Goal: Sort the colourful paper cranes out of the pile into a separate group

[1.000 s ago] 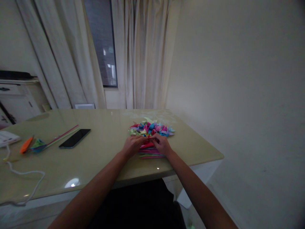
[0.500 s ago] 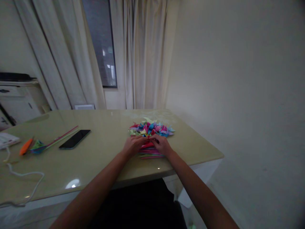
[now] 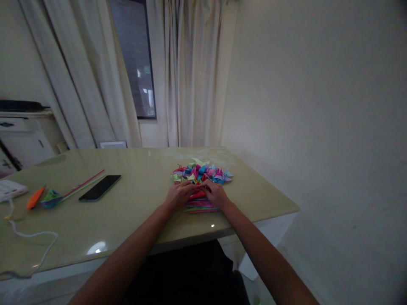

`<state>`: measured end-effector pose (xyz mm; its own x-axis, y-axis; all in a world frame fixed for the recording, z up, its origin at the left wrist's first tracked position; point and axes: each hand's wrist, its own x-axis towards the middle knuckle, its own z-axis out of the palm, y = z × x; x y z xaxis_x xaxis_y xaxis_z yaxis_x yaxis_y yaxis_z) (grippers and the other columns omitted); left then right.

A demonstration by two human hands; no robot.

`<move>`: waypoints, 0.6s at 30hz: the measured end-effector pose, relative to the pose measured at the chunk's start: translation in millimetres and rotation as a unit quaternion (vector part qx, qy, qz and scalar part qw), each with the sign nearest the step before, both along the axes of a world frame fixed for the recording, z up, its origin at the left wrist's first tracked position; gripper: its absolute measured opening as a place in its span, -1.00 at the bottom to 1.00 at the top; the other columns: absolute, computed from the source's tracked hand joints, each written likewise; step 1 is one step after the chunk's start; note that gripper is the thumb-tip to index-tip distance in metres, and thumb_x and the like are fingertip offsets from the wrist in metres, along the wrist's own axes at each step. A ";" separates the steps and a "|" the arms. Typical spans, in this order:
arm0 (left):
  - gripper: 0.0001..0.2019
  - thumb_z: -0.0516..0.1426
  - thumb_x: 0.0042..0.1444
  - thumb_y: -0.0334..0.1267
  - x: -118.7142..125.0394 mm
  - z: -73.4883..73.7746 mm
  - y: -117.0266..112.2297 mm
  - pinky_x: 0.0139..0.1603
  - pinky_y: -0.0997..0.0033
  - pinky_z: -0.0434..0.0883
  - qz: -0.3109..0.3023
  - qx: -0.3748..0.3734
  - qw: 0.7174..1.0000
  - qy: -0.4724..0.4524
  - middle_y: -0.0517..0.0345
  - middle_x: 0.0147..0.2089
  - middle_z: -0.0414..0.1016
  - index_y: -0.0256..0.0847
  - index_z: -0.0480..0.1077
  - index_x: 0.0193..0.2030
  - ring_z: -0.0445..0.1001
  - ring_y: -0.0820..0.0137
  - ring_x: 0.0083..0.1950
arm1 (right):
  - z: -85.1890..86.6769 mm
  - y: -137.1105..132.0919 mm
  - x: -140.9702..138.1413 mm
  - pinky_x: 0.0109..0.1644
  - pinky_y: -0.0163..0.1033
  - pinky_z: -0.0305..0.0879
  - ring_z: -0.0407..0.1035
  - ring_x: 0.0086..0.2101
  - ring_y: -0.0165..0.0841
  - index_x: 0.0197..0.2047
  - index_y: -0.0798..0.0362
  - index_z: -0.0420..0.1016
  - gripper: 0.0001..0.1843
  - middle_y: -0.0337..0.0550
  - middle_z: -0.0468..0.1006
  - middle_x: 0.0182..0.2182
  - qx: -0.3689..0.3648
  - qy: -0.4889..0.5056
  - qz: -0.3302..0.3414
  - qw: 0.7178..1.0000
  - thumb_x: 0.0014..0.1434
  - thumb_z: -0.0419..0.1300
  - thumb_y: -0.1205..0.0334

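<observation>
Fingertips of my left hand [image 3: 181, 195] and my right hand [image 3: 216, 193] meet over the table, pinching a small red paper piece [image 3: 197, 186] between them. Its exact shape is mostly hidden by the fingers. Under and in front of both hands lies a stack of coloured paper strips [image 3: 202, 206] in red, pink, purple and green. Just beyond the fingers sits a heap of folded paper figures [image 3: 203, 171], with points like wings, in blue, pink, red, yellow and pale green.
On the glossy table [image 3: 143, 178], a black phone [image 3: 100, 187] lies to the left. Past it are thin pink and green strips [image 3: 81, 186], a green and blue folded paper [image 3: 51, 198], an orange tool [image 3: 35, 198] and a white cable [image 3: 34, 234]. A wall [image 3: 318, 106] stands at right.
Both hands stay close together at the same spot, fingers shifting slightly around the red paper. Less of it shows between the fingertips. The view has tilted slightly.
</observation>
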<state>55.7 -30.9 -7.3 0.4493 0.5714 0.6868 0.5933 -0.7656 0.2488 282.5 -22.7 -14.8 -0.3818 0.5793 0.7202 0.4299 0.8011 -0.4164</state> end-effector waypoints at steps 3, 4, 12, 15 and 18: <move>-0.73 0.13 0.43 -0.15 2.3 0.3 -0.3 -0.20 0.46 0.47 -0.009 -0.015 1.000 -0.025 0.05 -0.14 0.64 -0.05 0.67 0.05 0.59 0.36 -0.21 | -0.9 0.1 0.2 -0.30 -0.28 0.38 0.52 -0.44 -0.29 -0.08 -0.01 0.57 -0.87 -0.16 0.66 -0.35 -0.018 0.013 -0.004 1.000 0.46 0.21 0.17; -0.73 0.15 0.42 -0.14 3.5 0.6 -0.9 -0.19 0.44 0.47 -0.013 -0.020 0.999 -0.035 0.04 -0.13 0.63 -0.07 0.67 0.04 0.58 0.35 -0.20 | -1.3 0.1 0.1 -0.30 -0.28 0.39 0.53 -0.43 -0.29 -0.07 -0.01 0.56 -0.88 -0.16 0.66 -0.34 -0.024 0.017 -0.003 1.000 0.45 0.22 0.16; -0.70 0.14 0.42 -0.08 13.6 6.9 -0.8 -0.33 0.46 0.37 -0.055 -0.091 0.984 -0.146 0.14 -0.29 0.49 -0.20 0.64 -0.10 0.42 0.44 -0.37 | 1.7 -1.5 -5.9 -0.31 -0.27 0.39 0.50 -0.43 -0.31 0.02 -0.01 0.51 -0.74 -0.17 0.65 -0.32 -0.076 0.052 0.028 0.995 0.38 0.30 0.04; -0.65 0.14 0.41 0.00 16.4 8.9 1.7 -0.36 0.47 0.40 -0.079 -0.124 0.970 -0.191 0.09 -0.22 0.49 -0.23 0.62 -0.16 0.45 0.42 -0.33 | 5.1 -1.8 -8.5 -0.40 -0.31 0.30 0.37 -0.51 -0.38 0.03 0.02 0.50 -0.65 -0.25 0.57 -0.41 -0.098 0.063 0.040 0.992 0.30 0.37 0.01; -0.60 0.17 0.35 0.08 16.8 11.0 2.4 -0.33 0.45 0.44 -0.091 -0.149 0.957 -0.232 0.02 -0.11 0.47 -0.23 0.62 -0.19 0.48 0.37 -0.22 | 7.7 -1.6 -10.9 -0.43 -0.33 0.22 0.30 -0.53 -0.41 -0.09 0.05 0.55 -0.69 -0.30 0.49 -0.49 -0.119 0.070 0.053 0.989 0.26 0.38 0.00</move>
<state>72.5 -28.5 3.7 0.2455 0.7148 0.6548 0.2295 -0.6991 0.6772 271.6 -24.3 -7.1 -0.3564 0.7007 0.6180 0.2738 0.7107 -0.6480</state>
